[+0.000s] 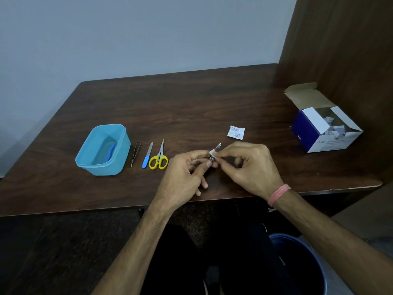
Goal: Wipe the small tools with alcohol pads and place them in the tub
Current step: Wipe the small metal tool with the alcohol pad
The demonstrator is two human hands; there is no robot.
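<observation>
The blue-and-white cardboard box (325,128), well off to the right of the right hand (251,167), carries a short logo on its white front face that seems to read "BD"; the line of print beside it is too blurred to make out. The torn white wrapper (236,132), lying just beyond both hands, bears fine dark print and what looks like a small code block, none of it legible.
</observation>
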